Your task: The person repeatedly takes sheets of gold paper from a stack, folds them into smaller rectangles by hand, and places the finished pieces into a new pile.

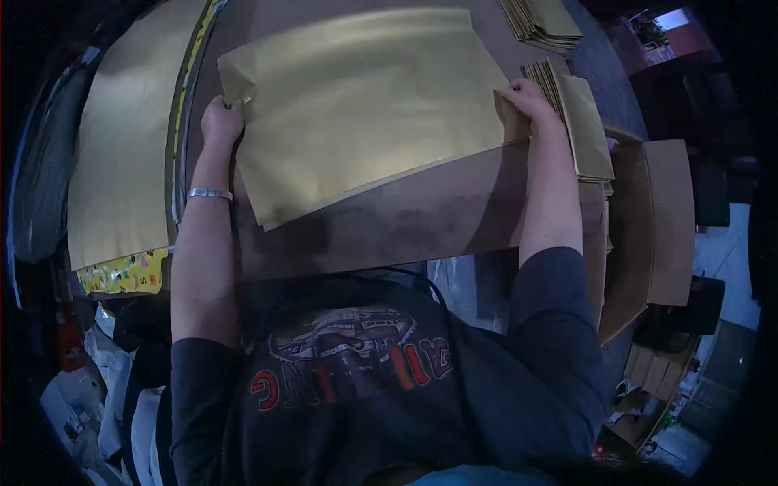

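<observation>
Left grip (222,121), right grip (528,99) pinch brown paper sheet (369,105) inside near edge of desk (405,215); likely light, creasable: hold opposite sides.

A dark short-sleeved T-shirt (356,445) is worn, its chest printed with a pale emblem (348,332) and partly red lettering (263,391). The left wrist (212,172) is circled by a silvery band (210,193).
</observation>
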### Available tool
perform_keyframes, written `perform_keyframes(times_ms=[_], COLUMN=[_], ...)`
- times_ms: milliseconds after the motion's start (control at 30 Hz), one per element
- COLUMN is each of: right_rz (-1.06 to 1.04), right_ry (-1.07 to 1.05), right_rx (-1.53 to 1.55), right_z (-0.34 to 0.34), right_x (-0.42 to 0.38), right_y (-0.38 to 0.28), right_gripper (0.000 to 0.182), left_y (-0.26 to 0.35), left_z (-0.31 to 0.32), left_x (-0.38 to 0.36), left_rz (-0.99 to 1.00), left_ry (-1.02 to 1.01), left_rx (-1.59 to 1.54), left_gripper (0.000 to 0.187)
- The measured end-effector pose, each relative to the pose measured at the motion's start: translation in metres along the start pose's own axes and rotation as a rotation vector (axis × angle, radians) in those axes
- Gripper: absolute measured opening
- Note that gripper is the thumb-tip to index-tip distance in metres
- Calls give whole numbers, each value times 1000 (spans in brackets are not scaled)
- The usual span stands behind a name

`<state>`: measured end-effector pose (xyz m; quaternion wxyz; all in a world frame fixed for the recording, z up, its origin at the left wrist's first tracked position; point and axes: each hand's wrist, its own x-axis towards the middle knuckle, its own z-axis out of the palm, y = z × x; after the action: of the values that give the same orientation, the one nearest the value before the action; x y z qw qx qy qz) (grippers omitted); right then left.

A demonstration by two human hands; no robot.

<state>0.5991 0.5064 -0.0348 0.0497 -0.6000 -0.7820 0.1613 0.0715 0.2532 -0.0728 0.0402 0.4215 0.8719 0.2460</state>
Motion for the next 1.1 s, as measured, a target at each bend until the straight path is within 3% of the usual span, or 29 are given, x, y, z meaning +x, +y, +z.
perform_keyframes(times_ms=[67,200,367,667,1067,1100], right_rz=[89,95,35,17,-39,-39], right_ry=[-28,-91,41,7,62,62], right_rx=[131,62,54,74,21,20], right_z=[1,-8,-1,4,-3,-3], right_x=[-5,-20,-24,-18,-27,-28], right_y=[5,-6,-3,17,6,5], right_gripper=[42,38,32,51,49,49], left_y=[3,8,4,-2,-4,-1], left_z=[-6,-8,-5,-6,-5,-5], left_x=[0,-3,-2,-4,-1,-8], left_rz=[-60,-68,-73,-53,-49,-15], left_ry=[-64,-26,-36,-58,-71,18], left_rx=[-6,29,-15,-108,-31,-54], left_gripper=[40,39,41,39,41,41])
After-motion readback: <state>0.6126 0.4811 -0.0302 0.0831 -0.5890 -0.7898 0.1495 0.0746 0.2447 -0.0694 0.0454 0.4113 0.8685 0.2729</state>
